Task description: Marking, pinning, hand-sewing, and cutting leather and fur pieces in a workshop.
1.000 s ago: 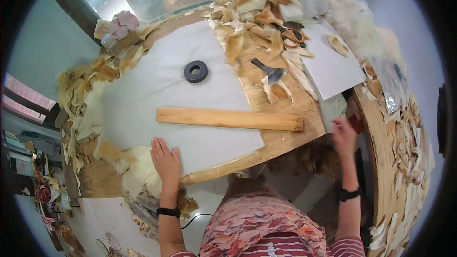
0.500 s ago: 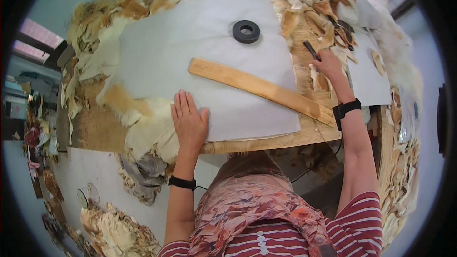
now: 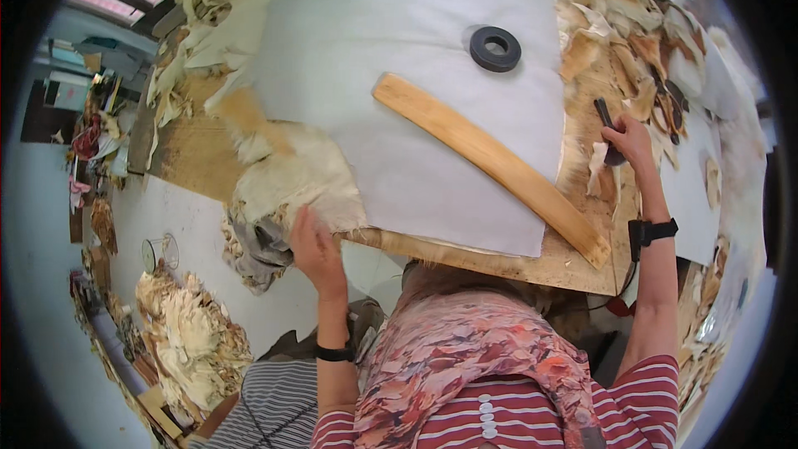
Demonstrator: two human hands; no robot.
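A large white sheet [image 3: 349, 41] lies over pale hides on the wooden table. Across its right part rests a flat wooden strip [image 3: 482, 154], slanting past the sheet's edge onto the wood. Beyond the strip, a black ring-shaped roll [image 3: 495, 49] lies flat. My left hand [image 3: 318, 254] is at the table's front edge, fingers extended and slightly blurred, by a furry cream hide piece [image 3: 303, 175]; whether it touches the hide is unclear. To the right of the sheet, my right hand [image 3: 633, 145] is closed around a dark slim tool [image 3: 604, 112], its kind partly hidden by the fingers.
Hide scraps [image 3: 619, 33] crowd the table's far and right sides, with dark-handled scissors [image 3: 669, 108] among them. A smaller white sheet [image 3: 690, 183] lies at the right. Below left are a heap of cream scraps [image 3: 191, 324] and a grey striped cloth [image 3: 274, 403].
My left hand has lifted off the white sheet and moved to the front edge by the hide. The view has swung left. My right hand keeps the dark tool, tilted slightly differently.
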